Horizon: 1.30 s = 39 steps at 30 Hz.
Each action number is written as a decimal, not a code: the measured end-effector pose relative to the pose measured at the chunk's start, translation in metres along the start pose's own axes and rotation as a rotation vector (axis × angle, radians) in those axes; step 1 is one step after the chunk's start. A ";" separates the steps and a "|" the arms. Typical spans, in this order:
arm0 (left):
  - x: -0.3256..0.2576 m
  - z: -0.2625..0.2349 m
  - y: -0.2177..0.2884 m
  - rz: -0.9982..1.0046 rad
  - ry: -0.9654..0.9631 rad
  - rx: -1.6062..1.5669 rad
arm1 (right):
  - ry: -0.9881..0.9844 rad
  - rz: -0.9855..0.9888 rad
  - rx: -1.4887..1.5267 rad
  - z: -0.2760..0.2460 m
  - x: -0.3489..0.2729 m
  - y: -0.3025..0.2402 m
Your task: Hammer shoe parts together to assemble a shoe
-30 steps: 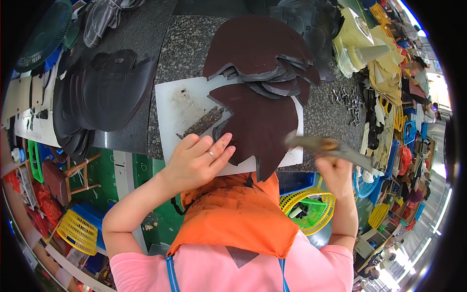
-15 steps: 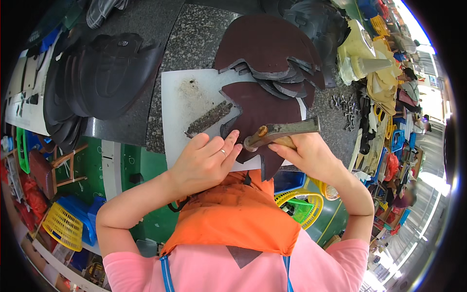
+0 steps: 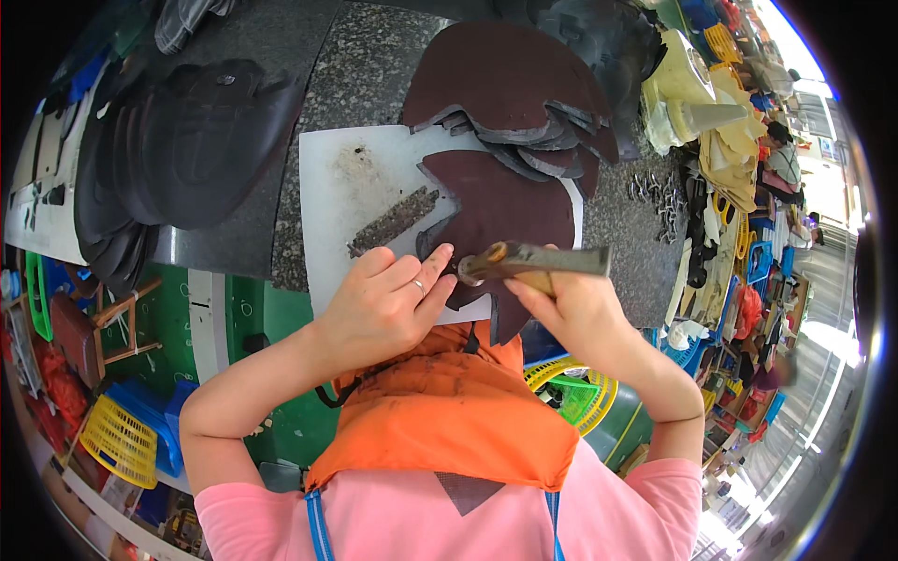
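My right hand (image 3: 585,313) grips a hammer (image 3: 561,259) by its wooden handle, below the long metal head. The round striking face of the head is close to the fingertips of my left hand (image 3: 383,304). The left thumb and forefinger are pinched together over a dark brown cut piece (image 3: 514,196), which looks like leather with a grey edge. Something small and dark shows at those fingertips, too hidden to name. The brown piece lies on a white board (image 3: 327,187). On the board, beside the left hand, lies a rough, worn dark bar (image 3: 398,222).
Behind the board sits a stack of similar brown pieces (image 3: 505,75). Black moulded pieces (image 3: 210,140) are piled at the left. Small metal parts (image 3: 659,201) lie scattered on the speckled stone surface to the right. Below the table edge stands a yellow basket (image 3: 599,402).
The hammer has tilted, its right end now lower, while its striking face stays near my left fingertips. The whole view has shifted slightly. The brown piece keeps its place on the board.
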<state>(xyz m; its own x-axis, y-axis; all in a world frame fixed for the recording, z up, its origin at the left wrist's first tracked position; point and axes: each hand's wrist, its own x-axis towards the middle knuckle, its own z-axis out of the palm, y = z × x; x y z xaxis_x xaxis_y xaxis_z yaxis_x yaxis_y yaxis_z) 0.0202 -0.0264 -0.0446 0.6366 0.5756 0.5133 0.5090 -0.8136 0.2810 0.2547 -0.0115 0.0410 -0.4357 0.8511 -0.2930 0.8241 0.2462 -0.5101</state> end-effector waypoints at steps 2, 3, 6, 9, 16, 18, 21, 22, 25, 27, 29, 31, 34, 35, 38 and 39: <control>0.003 -0.004 -0.001 0.004 -0.006 -0.011 | -0.085 0.091 -0.106 -0.005 0.001 -0.009; 0.004 -0.005 -0.002 0.004 -0.009 -0.018 | -0.172 0.175 -0.213 -0.006 0.001 -0.011; 0.004 -0.008 -0.004 -0.026 -0.034 -0.016 | -0.273 0.109 0.049 -0.025 0.044 0.013; 0.005 -0.007 -0.002 -0.047 -0.034 0.023 | -0.555 0.414 0.303 -0.047 0.082 0.016; 0.004 -0.003 0.007 -0.132 -0.033 0.069 | -0.820 0.256 0.021 -0.063 0.126 -0.006; 0.005 -0.004 0.007 -0.139 -0.043 0.108 | -0.828 0.204 -0.060 -0.061 0.128 -0.007; 0.008 -0.007 0.005 -0.136 -0.034 0.089 | -0.629 -0.299 -0.248 -0.054 0.121 -0.003; 0.005 -0.008 0.005 -0.144 -0.035 0.092 | -0.497 -0.382 -0.323 -0.056 0.104 -0.014; 0.005 -0.007 0.003 -0.138 -0.043 0.056 | -0.341 -0.203 -0.507 -0.047 0.053 -0.044; 0.007 -0.008 0.005 -0.142 -0.023 0.071 | -0.098 -0.279 -0.564 -0.015 0.015 -0.021; 0.005 -0.010 0.003 -0.161 -0.061 0.015 | -0.003 -0.371 -0.374 0.002 -0.005 0.008; 0.010 -0.014 -0.001 -0.160 -0.096 -0.044 | 0.025 -0.172 0.062 0.007 -0.023 0.029; 0.046 -0.071 0.005 -0.330 -0.079 -0.558 | 0.219 -0.079 0.137 -0.007 -0.042 0.037; 0.057 -0.078 0.008 -0.321 -0.077 -0.557 | 0.359 0.016 0.218 -0.013 -0.050 0.037; 0.085 -0.053 -0.005 -0.359 -0.174 -0.272 | 0.444 0.190 0.292 -0.034 -0.048 0.030; 0.077 -0.028 -0.008 -0.358 -0.170 -0.264 | 0.448 0.182 0.291 -0.031 -0.047 0.031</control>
<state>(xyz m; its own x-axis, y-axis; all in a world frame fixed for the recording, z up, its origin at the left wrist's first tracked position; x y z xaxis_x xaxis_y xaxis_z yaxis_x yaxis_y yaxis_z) 0.0485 0.0223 0.0155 0.5454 0.8107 0.2129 0.5627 -0.5423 0.6239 0.3119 -0.0290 0.0643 -0.0472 0.9972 -0.0576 0.7098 -0.0071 -0.7044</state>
